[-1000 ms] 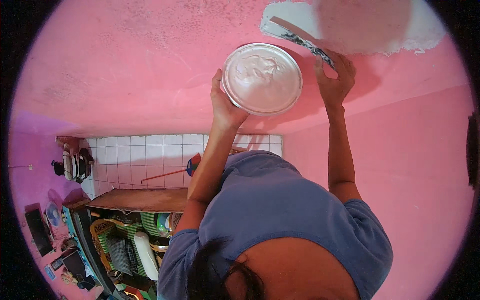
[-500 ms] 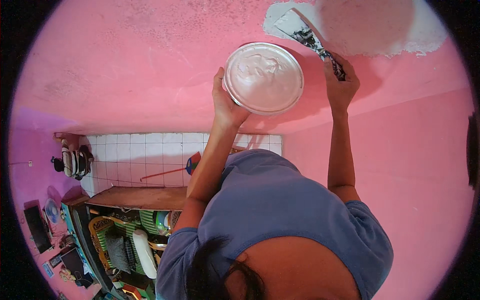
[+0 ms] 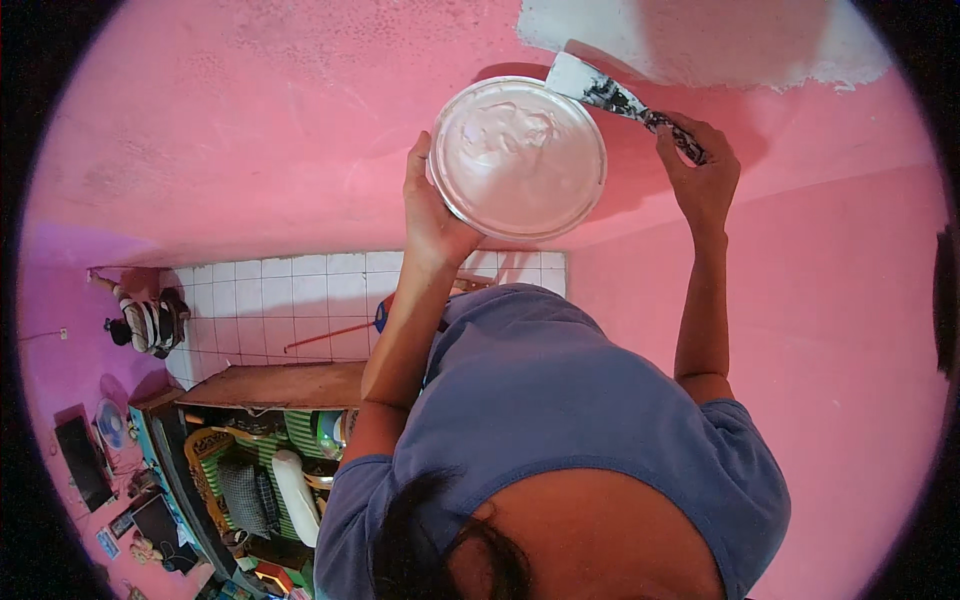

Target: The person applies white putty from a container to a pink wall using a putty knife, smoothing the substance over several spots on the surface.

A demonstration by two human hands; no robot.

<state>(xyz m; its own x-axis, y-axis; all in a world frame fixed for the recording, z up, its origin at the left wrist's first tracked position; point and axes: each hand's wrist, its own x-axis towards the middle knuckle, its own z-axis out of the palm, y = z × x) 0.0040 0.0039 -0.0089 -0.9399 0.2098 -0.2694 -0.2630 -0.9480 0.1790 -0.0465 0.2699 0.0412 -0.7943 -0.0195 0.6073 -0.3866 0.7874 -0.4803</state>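
My left hand (image 3: 437,215) grips a round tub of pale pinkish-white filler paste (image 3: 518,165) by its left and near side, thumb up along the rim. The paste surface is smooth with ridges near the far side. In my right hand (image 3: 705,175) is a putty knife (image 3: 612,95), its dark handle smeared with white. The blade, coated in white, is at the tub's far right rim; whether it touches cannot be told. Beyond it, the pink wall (image 3: 330,130) carries a large whitish patch (image 3: 690,40) with a ragged edge.
Below lies a white tiled floor (image 3: 270,290) with a red-handled broom (image 3: 330,335). A wooden cabinet top (image 3: 275,387) stands at the left, with green-striped cushioned seating (image 3: 300,435) beyond. Another person (image 3: 150,322) is at the far left by the purple wall. A fan (image 3: 110,422) stands nearby.
The putty knife has come off the whitish patch, down to the tub's rim, and tilted flatter. The tub has shifted slightly left. The person at far left has raised an arm to the wall.
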